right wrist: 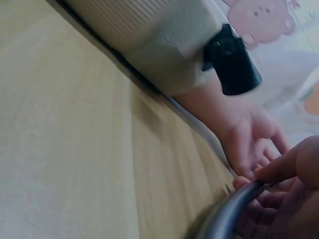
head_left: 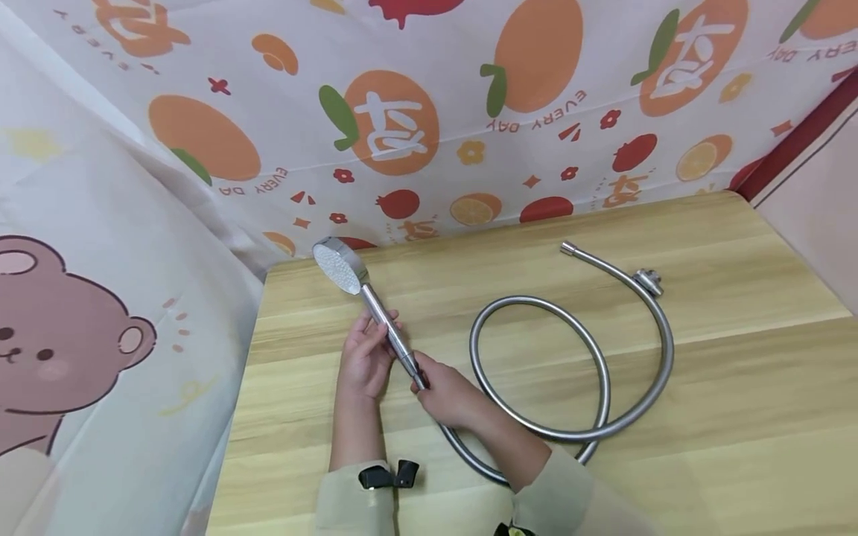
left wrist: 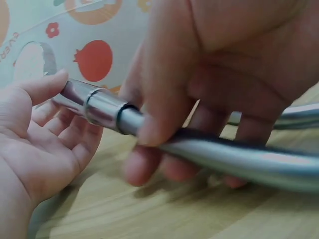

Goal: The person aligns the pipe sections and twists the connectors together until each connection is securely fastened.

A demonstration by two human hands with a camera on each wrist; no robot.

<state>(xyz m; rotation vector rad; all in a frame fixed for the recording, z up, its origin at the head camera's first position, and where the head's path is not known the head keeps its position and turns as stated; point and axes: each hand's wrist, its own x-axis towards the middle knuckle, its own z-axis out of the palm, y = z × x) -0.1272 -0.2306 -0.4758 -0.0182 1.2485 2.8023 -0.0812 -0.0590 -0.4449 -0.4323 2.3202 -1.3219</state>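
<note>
The shower head [head_left: 340, 266] has a glossy, chrome-like rim [head_left: 354, 259] and a pale, pebbled face [head_left: 335, 269]; its handle [head_left: 377, 307] looks like smooth, polished metal. The hose [head_left: 667, 346] is metallic with a satin sheen, the fitting [head_left: 648, 281] shiny metal. The desk [head_left: 744, 357] has smooth wood grain, the sheet [head_left: 295, 134] is lightly creased cloth, the sleeve [right wrist: 154, 42] matt ribbed fabric, the clip [right wrist: 234, 64] black and plastic-looking.

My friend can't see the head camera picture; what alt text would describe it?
A left hand holds a shower head by its handle while the right hand pinches the metal hose just below it, over a wood-grain table. The hose loops across the table to the right, beside a small metal fitting, and a fruit-print cloth hangs behind.
</note>
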